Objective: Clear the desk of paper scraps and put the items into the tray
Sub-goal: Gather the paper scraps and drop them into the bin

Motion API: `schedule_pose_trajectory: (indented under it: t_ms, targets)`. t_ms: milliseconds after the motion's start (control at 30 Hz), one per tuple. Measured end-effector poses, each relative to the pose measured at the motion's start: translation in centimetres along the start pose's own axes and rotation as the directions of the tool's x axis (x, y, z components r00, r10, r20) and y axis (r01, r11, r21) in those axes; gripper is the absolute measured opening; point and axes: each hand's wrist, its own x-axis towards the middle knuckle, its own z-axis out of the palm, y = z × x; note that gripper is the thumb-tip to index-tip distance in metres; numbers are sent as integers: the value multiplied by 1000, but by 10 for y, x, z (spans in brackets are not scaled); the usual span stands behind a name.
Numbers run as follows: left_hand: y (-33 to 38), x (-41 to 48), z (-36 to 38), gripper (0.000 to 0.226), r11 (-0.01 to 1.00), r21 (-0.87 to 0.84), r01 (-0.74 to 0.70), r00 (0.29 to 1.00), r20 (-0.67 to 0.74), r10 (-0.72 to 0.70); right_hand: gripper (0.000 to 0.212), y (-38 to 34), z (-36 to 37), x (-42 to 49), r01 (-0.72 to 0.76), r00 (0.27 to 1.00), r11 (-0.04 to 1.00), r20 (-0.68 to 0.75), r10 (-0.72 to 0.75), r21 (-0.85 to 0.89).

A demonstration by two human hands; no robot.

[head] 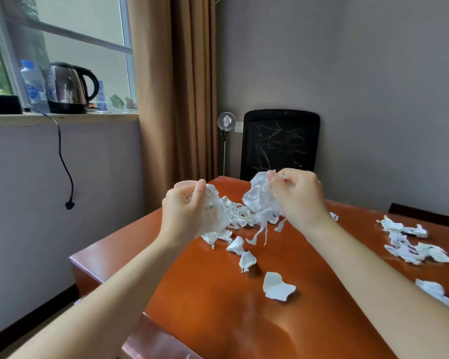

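The orange-brown desk [244, 320] is showing bare room along its near middle; its left edge is dropping off toward the grey wall, and its far corner is ending just before a black chair [280, 143]; paper scraps [278, 286] are lying scattered across the middle and along the right edge. Both forearms are reaching forward, raised above the desk; the left hand [183, 211] is curling closed around a torn printed sheet [215, 213]; the right hand [300, 198] is pinching a crumpled white sheet [261, 198], shreds dangling. A pink cup [184, 183] is peeking from behind the left hand.
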Motion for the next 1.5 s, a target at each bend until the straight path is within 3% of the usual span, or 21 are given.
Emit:
schedule_pose_trajectory:
  t_ms: [200,333,467,700,800,1033,1167,1300,1400,1500]
  targets:
    - [21,-1,-19,54,1000,6,-23,999,-31,23,46,-26,14,4,-111,993,989,43,107,96]
    - [23,-6,-55,51,998,20,-62,996,-65,63,46,-54,33,-7,-327,937,899,224,268,291]
    - [18,-20,-108,51,996,49,-74,990,-115,79,49,-88,63,-24,-365,901,857,371,227,363]
    - [-16,-63,-213,52,995,67,73,980,-188,-59,45,-152,139,-66,-419,817,783,567,105,459]
    - [-48,-102,-250,49,976,84,201,960,-214,-179,39,-172,176,-98,-461,761,734,647,38,499]
    - [-127,-184,-306,55,884,77,460,854,-312,-417,51,-185,264,-185,-564,601,733,798,47,381]
    - [-167,-222,-323,50,814,57,579,769,-370,-521,49,-177,310,-232,-677,479,674,872,98,296]
    - [-211,-260,-327,51,681,-65,730,590,-442,-675,43,-161,350,-279,-713,364,678,921,137,181]
    - [-245,-285,-327,48,589,-139,796,470,-470,-747,51,-147,377,-309,-744,286,663,938,197,87]
    - [-274,-304,-326,41,512,-217,831,355,-501,-789,37,-134,402,-335,-825,155,563,939,307,-48]
